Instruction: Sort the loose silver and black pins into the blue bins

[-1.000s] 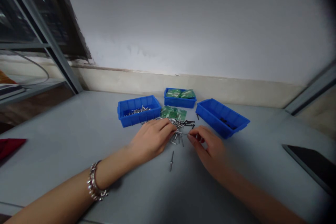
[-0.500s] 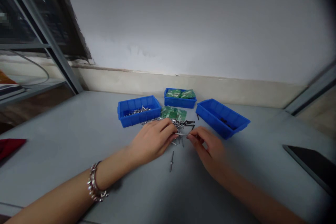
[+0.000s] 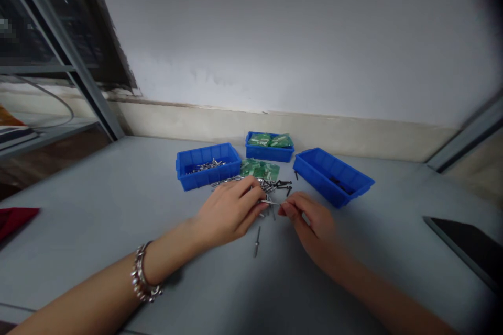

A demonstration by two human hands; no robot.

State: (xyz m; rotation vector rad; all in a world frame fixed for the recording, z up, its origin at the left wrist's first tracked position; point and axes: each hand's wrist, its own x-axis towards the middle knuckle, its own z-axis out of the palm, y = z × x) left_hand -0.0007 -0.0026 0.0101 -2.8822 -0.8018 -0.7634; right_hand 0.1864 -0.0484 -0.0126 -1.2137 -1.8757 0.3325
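Rivet [image 3: 270, 202] pinched at both ends between left hand [image 3: 228, 212] and right hand [image 3: 312, 222] fingers.

Left hand [image 3: 230, 211]: palm down, fingers curled, braceleted wrist. Right hand [image 3: 310, 222]: fingertips pinched together, forearm extended, nearly meeting left.

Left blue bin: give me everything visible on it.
The left blue bin is a small open-topped rectangular tray, apparently moulded plastic, with ribbed walls. It sits upright on the grey table, turned slightly, left of the two other blue bins. Inside lies a loose scatter of silvery metal pins, covering only part of the floor. More pins are piled on the table just in front of it. The left hand rests near its front wall without touching it; nothing else contacts the bin.
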